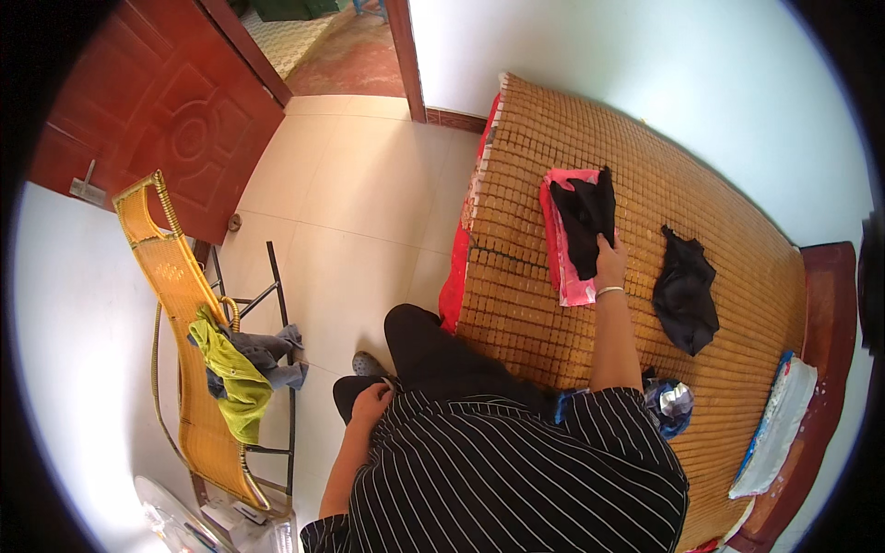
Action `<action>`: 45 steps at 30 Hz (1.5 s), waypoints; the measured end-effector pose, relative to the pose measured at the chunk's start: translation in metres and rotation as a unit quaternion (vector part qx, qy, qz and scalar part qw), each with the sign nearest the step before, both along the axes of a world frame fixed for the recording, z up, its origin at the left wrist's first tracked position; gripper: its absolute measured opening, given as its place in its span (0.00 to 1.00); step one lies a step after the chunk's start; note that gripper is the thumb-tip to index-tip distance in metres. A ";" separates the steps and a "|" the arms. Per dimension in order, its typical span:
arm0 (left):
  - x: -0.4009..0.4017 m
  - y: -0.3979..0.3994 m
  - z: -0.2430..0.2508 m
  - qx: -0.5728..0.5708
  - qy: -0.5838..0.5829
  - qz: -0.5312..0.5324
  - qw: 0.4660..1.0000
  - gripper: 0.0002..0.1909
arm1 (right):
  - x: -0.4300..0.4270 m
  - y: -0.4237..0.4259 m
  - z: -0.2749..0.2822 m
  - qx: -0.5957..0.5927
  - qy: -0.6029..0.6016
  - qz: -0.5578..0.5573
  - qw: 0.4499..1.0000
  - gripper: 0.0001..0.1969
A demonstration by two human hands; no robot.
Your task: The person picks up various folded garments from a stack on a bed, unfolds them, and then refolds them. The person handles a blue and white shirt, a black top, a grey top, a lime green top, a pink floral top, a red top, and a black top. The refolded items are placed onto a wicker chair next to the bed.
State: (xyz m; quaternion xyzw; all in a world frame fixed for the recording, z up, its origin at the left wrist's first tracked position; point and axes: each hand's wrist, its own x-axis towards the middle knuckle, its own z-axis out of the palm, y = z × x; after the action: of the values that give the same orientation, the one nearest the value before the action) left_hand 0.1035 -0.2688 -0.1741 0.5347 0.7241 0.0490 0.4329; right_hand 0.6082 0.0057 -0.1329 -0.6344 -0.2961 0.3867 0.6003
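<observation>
My right hand [610, 263] pinches the near edge of a crumpled black garment [584, 214]. The garment lies over a folded pink cloth [577, 294], which rests on the brown woven mat [515, 304] covering the bed. Another black garment [686, 294], rumpled and apart from the pile, is spread to the right of that hand. My left hand [372, 403] rests on my dark trouser leg, fingers bent; whether anything small is between them is unclear.
To the left stands a yellow woven recliner chair [193, 297] with a green garment [235, 383] and grey clothing [266, 356] draped over it. A pillow [778, 428] leans by the wooden headboard [830, 332]. A bundled blue item [671, 408] sits near my right elbow. The red door [173, 117] is ajar.
</observation>
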 end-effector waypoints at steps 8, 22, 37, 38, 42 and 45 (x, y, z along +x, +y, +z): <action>-0.012 0.020 0.036 -0.045 -0.333 0.399 0.853 0.26 | -0.142 -0.020 0.105 0.081 0.088 0.158 0.980 0.13; 0.001 0.011 0.143 0.119 -0.672 0.534 0.499 0.19 | -0.344 -0.164 0.145 0.094 -0.147 0.726 0.665 0.10; -0.063 -0.027 0.229 0.360 -0.556 0.495 0.562 0.15 | -0.342 -0.108 0.102 -0.019 0.048 0.562 0.825 0.16; -0.062 -0.032 0.235 0.350 -0.549 0.492 0.577 0.21 | -0.345 -0.117 0.093 0.013 0.009 0.576 0.817 0.19; -0.053 -0.042 0.242 0.348 -0.556 0.444 0.611 0.22 | -0.358 -0.152 0.100 0.068 -0.189 0.629 0.751 0.31; -0.038 -0.040 0.239 0.335 -0.520 0.398 0.678 0.22 | -0.373 -0.173 0.148 0.045 -0.073 0.756 0.649 0.34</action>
State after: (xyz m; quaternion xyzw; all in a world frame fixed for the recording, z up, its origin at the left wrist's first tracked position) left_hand 0.0654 -0.3088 0.0652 0.1940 0.4619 0.7258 0.4715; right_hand 0.2354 -0.1672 0.0147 -0.1894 -0.7330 0.6449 0.1044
